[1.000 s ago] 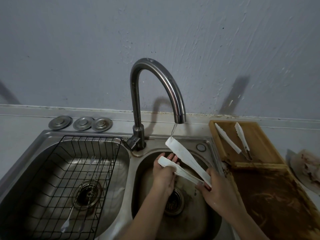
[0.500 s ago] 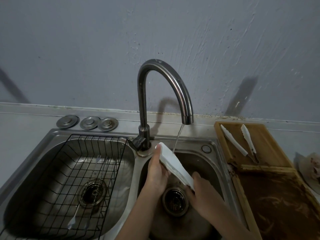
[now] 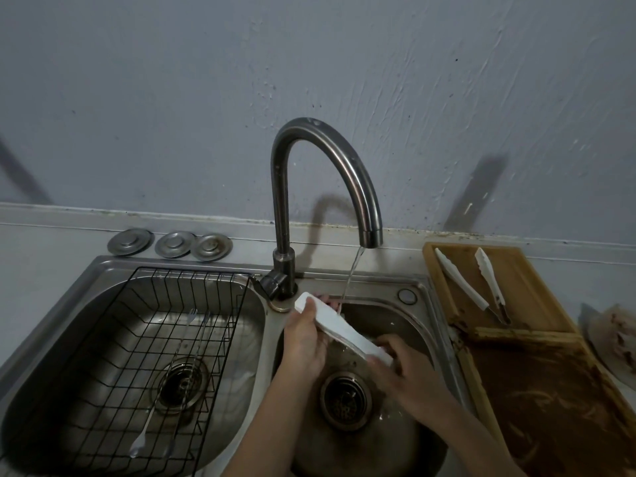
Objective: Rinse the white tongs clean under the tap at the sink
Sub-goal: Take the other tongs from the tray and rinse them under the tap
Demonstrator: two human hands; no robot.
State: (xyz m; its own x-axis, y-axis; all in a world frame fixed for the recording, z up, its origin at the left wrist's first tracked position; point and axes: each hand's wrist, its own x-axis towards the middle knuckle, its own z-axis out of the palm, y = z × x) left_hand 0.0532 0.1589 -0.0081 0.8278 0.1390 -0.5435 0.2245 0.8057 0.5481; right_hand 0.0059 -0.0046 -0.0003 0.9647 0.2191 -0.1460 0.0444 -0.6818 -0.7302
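White tongs in the stream

Steel drain (image 3: 345,401) is sitting nearest, in the right basin (image 3: 418,333). Above it, the right hand (image 3: 406,371) is clasping one end of the white tongs (image 3: 340,327) and the left hand (image 3: 304,339) is gripping the other. Beyond, the tap (image 3: 330,180) is running water down beside them.

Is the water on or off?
On. A thin stream of water runs from the curved metal tap down past the white tongs.

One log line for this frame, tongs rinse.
phase: rinsing | left hand: grips white tongs at far end | right hand: grips near end | tap: running | over right basin
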